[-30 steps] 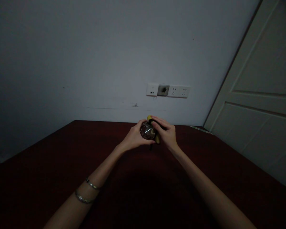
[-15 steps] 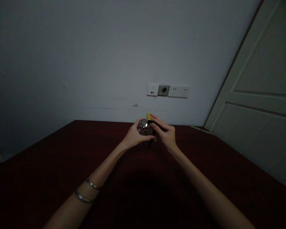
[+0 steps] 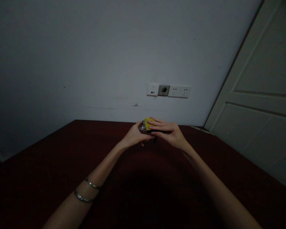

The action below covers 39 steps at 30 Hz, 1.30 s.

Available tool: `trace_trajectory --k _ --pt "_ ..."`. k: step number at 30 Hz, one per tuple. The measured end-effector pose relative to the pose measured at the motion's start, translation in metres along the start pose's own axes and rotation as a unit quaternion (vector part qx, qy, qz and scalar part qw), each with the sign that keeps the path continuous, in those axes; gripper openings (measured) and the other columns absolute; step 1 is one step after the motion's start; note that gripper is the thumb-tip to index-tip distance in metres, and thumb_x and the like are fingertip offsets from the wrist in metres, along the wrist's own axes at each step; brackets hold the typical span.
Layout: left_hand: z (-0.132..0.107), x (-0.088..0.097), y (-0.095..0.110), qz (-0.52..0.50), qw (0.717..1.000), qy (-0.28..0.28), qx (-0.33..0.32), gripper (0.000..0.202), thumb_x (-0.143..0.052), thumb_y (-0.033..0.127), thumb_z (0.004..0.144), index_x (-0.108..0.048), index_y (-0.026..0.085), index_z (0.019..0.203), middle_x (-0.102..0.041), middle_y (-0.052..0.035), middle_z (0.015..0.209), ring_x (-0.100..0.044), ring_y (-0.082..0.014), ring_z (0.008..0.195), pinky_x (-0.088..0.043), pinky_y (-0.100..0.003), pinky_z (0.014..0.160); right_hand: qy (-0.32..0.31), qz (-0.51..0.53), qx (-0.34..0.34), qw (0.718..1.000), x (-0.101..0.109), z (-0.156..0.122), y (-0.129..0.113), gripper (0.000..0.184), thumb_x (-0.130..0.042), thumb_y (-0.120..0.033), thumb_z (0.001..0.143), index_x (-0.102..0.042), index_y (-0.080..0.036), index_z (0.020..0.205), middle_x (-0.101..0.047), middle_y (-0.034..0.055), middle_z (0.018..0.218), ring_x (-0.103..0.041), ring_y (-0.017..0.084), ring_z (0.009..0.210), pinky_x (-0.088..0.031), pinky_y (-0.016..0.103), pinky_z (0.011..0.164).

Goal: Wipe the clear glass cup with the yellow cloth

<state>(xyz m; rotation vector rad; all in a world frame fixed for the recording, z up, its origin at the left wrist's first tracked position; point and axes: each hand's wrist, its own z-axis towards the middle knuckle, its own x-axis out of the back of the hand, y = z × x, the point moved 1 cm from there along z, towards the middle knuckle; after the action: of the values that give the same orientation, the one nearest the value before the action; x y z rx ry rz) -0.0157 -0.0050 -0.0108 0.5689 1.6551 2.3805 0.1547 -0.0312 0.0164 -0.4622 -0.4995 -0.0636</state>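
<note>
Both my arms reach out over a dark red table [image 3: 50, 165]. My left hand [image 3: 133, 136] is curled round a small shiny round object [image 3: 142, 128], mostly hidden behind the fingers. My right hand [image 3: 169, 133] lies over the top of it, pinching a yellow piece with a dark underside [image 3: 148, 124] against the shiny object. The two hands touch at the fingertips. Two metal bangles [image 3: 87, 190] sit on my left forearm. The room is dim and I cannot make out what the objects are.
A pale wall stands behind the table with a row of wall sockets [image 3: 168, 90]. A light panelled door [image 3: 259, 95] is at the right. A thin flat item [image 3: 201, 129] lies at the table's far right edge.
My right hand has turned flatter and moved over the top of the shiny object. The yellow piece now lies lower and more level, and the shiny object is more hidden.
</note>
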Motion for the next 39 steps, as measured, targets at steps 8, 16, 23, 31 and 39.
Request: trace_trajectory --k 8,16,23,31,39 --pt "-0.002 -0.002 0.008 0.012 1.0 0.006 -0.017 0.061 -0.079 0.033 0.056 -0.05 0.013 0.106 -0.06 -0.0053 0.085 -0.058 -0.0135 0.063 -0.05 -0.024 0.043 0.118 0.0 -0.052 0.992 -0.004 0.003 0.003 0.029 -0.064 -0.018 0.079 -0.067 -0.036 0.102 -0.065 -0.0038 0.114 -0.061 0.021 0.11 -0.045 0.046 0.102" --pt "0.003 0.004 0.002 0.058 0.997 0.025 -0.042 0.053 -0.073 0.024 0.06 -0.051 0.011 0.106 -0.062 -0.0052 0.083 -0.054 -0.0095 0.056 -0.046 -0.022 0.046 -0.005 -0.056 0.05 0.997 -0.009 0.004 -0.012 0.037 -0.063 -0.013 0.079 -0.064 -0.035 0.109 -0.062 -0.0038 0.121 -0.046 0.021 0.127 -0.037 0.048 0.108" --pt "0.002 0.003 -0.001 0.086 0.994 0.008 -0.069 0.063 -0.076 0.031 0.06 -0.051 0.014 0.115 -0.063 -0.0073 0.092 -0.059 -0.0136 0.069 -0.049 -0.024 0.053 0.061 -0.047 -0.032 0.996 -0.011 0.007 -0.01 0.033 -0.065 -0.017 0.077 -0.065 -0.035 0.105 -0.063 -0.0041 0.118 -0.053 0.022 0.12 -0.036 0.049 0.108" --pt "-0.001 0.002 0.004 0.047 0.999 0.009 -0.01 0.064 -0.075 0.037 0.061 -0.049 0.012 0.114 -0.061 -0.0069 0.087 -0.057 -0.0115 0.056 -0.05 -0.025 0.042 0.056 0.055 -0.076 0.994 -0.004 0.004 -0.001 0.032 -0.068 -0.017 0.075 -0.067 -0.037 0.1 -0.064 -0.0055 0.117 -0.053 0.021 0.12 -0.034 0.048 0.109" --pt "-0.001 0.005 0.003 0.066 0.997 0.013 -0.046 0.061 -0.075 0.036 0.061 -0.05 0.013 0.111 -0.061 -0.0055 0.088 -0.056 -0.0103 0.06 -0.049 -0.022 0.046 0.104 0.069 -0.086 0.988 -0.012 0.006 -0.003 0.025 -0.069 -0.023 0.074 -0.07 -0.033 0.097 -0.065 -0.0036 0.115 -0.056 0.022 0.117 -0.036 0.047 0.108"
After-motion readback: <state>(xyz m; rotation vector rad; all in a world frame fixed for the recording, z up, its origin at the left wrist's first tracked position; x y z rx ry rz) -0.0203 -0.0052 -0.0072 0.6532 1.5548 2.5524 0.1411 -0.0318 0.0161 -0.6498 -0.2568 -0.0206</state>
